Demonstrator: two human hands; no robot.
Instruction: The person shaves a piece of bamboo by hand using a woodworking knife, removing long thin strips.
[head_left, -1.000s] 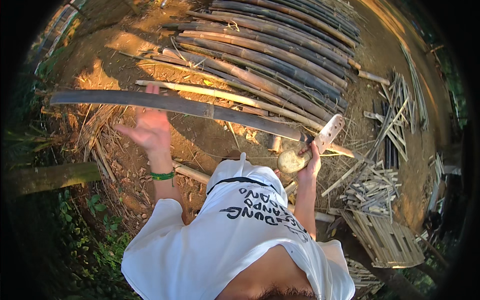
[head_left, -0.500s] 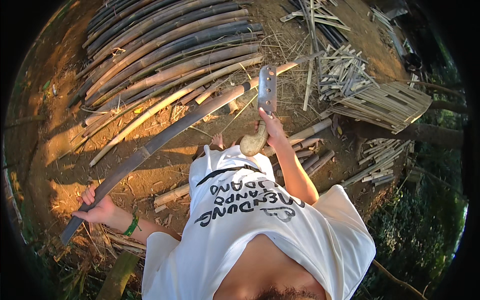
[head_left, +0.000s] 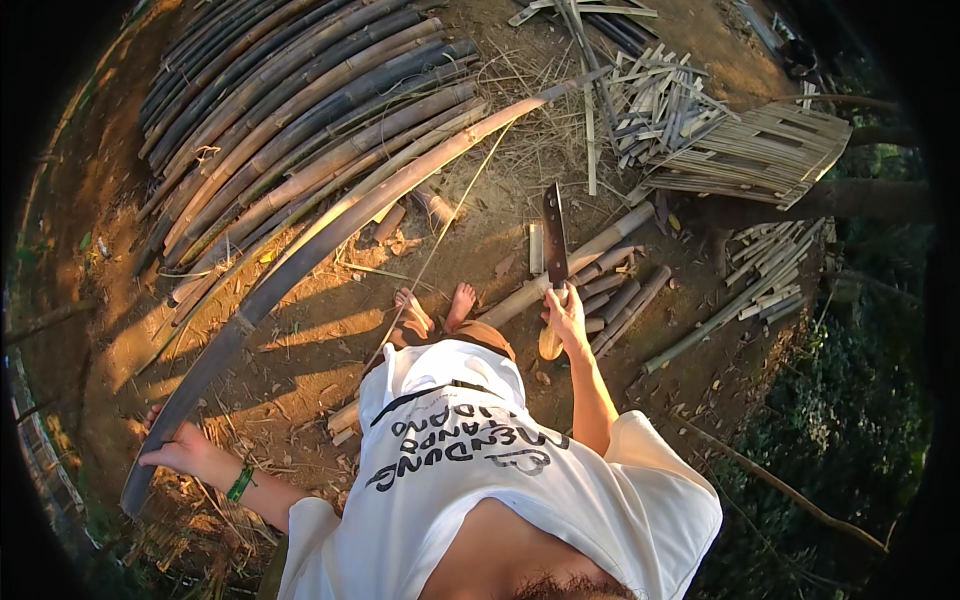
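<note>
My left hand (head_left: 180,452) grips the near end of a long split bamboo pole (head_left: 330,235), which runs up and to the right across the dirt toward the back. My right hand (head_left: 566,312) is shut on the wooden handle of a broad-bladed chopping knife (head_left: 554,238), blade pointing away from me. My bare feet (head_left: 437,308) stand on the ground between the two hands. A green band circles my left wrist.
A row of long bamboo poles (head_left: 280,120) lies at the back left. Short cut bamboo sections (head_left: 615,290) lie by the knife. Split strips (head_left: 660,95) and a woven bamboo panel (head_left: 760,150) lie at the back right. Grass borders the right side.
The view has swung around. My left hand slid to the pole's near end and gripped it, lowering the pole. My right hand brought the knife down in front of me.
</note>
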